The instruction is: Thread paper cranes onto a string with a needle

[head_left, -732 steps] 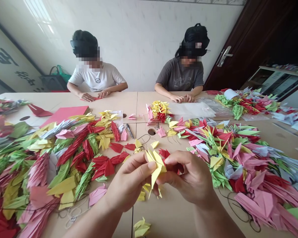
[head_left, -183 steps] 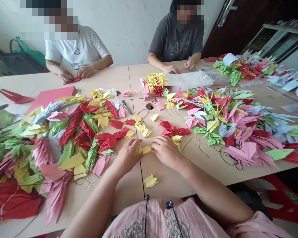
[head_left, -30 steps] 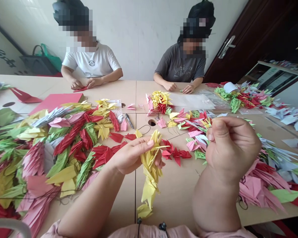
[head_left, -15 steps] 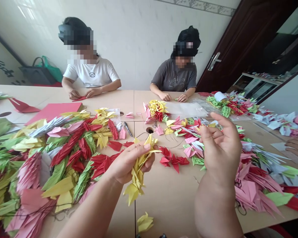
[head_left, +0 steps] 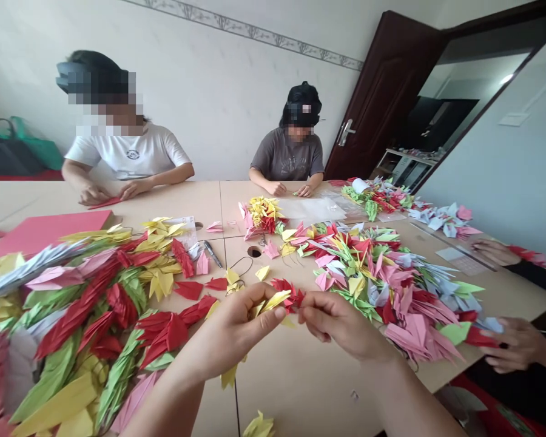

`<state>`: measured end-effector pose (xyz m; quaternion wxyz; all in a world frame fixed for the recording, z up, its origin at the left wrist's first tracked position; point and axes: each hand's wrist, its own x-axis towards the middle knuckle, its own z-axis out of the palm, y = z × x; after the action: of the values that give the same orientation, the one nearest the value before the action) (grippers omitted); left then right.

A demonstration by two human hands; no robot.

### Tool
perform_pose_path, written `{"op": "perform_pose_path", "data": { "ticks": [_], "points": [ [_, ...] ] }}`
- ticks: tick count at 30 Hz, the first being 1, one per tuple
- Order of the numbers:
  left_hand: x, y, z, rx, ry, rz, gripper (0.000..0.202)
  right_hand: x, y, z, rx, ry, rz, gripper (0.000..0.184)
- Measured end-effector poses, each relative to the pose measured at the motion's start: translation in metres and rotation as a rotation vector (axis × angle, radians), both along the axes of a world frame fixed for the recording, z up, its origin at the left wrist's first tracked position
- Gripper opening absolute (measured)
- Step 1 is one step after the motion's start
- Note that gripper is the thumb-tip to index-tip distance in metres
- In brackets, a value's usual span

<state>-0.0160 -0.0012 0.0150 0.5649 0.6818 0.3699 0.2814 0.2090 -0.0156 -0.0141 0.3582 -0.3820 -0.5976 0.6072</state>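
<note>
My left hand (head_left: 236, 325) is closed around a bunch of yellow folded paper cranes (head_left: 275, 301); some of their points hang below the palm. Fingertip to fingertip with it, my right hand (head_left: 341, 321) is closed in a pinch, and what it grips is hidden. Red paper cranes (head_left: 292, 292) show just behind the fingertips; I cannot tell whether the fingers touch them. A lone yellow paper crane (head_left: 259, 425) lies at the table's near edge. Another yellow piece (head_left: 262, 273) lies beyond my hands.
Bundles of coloured paper cranes cover the table's left (head_left: 77, 303) and right (head_left: 391, 279). A pen (head_left: 213, 254) lies near a cable hole (head_left: 254, 251). Two people (head_left: 127, 152) (head_left: 289, 158) work opposite. At right, another person's hand (head_left: 516, 346) holds red paper.
My right hand has come down and left from its raised position to meet my left hand. My view has turned to the right, showing more of the door and another person's hands.
</note>
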Motion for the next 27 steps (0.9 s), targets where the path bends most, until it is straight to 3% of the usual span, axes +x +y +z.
{"op": "perform_pose_path", "data": {
  "ticks": [3,7,13,21,24,27],
  "points": [
    [0.003,0.001,-0.003,0.012,0.037,-0.058,0.038,0.021,-0.005,0.009,0.013,0.017,-0.058,0.038],
    [0.007,0.002,-0.011,0.030,0.088,-0.151,0.039,0.031,-0.003,0.033,0.047,0.024,-0.109,0.038],
    [0.004,0.003,-0.012,0.035,0.027,-0.129,0.039,0.025,0.011,0.074,0.139,-0.010,-0.033,0.035],
    [-0.004,0.003,-0.009,0.153,0.008,-0.193,0.036,0.012,0.026,0.107,0.152,-0.086,0.027,0.038],
    [-0.007,0.003,-0.012,0.123,-0.069,-0.094,0.045,0.008,0.037,0.119,0.172,-0.147,-0.026,0.039],
    [-0.010,0.003,-0.012,0.041,-0.274,0.209,0.048,0.002,0.066,0.125,0.152,-0.249,-0.183,0.041]
  ]
}}
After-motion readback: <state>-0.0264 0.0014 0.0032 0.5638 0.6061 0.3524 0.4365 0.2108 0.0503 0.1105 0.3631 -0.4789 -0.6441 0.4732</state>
